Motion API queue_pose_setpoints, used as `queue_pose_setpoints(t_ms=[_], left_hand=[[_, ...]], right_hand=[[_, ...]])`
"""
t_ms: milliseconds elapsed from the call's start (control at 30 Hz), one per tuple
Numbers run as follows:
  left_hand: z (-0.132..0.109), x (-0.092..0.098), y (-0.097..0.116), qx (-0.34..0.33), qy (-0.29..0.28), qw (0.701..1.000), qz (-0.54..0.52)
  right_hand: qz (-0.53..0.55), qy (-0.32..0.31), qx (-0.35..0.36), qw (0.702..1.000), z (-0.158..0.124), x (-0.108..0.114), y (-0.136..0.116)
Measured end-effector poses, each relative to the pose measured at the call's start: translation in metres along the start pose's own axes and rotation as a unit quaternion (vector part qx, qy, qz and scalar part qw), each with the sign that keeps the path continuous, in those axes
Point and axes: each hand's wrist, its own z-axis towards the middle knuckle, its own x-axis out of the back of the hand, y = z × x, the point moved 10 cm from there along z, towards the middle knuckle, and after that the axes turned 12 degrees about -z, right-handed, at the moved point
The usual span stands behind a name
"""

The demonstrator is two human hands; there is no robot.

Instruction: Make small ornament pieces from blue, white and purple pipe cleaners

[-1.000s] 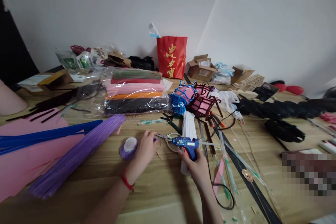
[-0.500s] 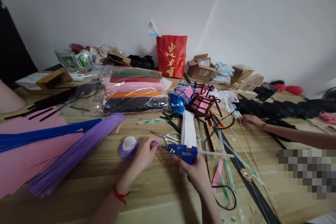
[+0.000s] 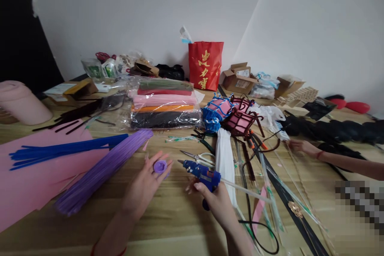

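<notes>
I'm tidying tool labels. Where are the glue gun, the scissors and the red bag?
glue gun (image 3: pixel 201 172), head view, on its blue body.
scissors (image 3: pixel 207 158), head view, on the pale handle loops.
red bag (image 3: pixel 205 66), head view, on its front face.

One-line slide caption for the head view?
Right hand grips a blue glue gun; left hand holds a small purple coil over the cluttered table.

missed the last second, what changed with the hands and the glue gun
The left hand lifted the small purple roll off the table and now holds it in its fingers. The right hand kept its grip on the blue glue gun, nozzle aimed at the roll. Another person's hand came in from the right. Scissors and purple bundle stayed put.
</notes>
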Motion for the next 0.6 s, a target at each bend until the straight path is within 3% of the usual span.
queue_pose_setpoints(t_ms=[367, 600], left_hand=[[-0.007, -0.012, -0.018, 0.028, -0.036, 0.999, -0.005], [-0.012, -0.013, -0.012, -0.020, -0.033, 0.999, 0.016]], right_hand=[[-0.081, 0.063, -0.011, 0.995, -0.010, -0.019, -0.005], [-0.040, 0.086, 0.009, 0.995, -0.011, -0.016, -0.015]])
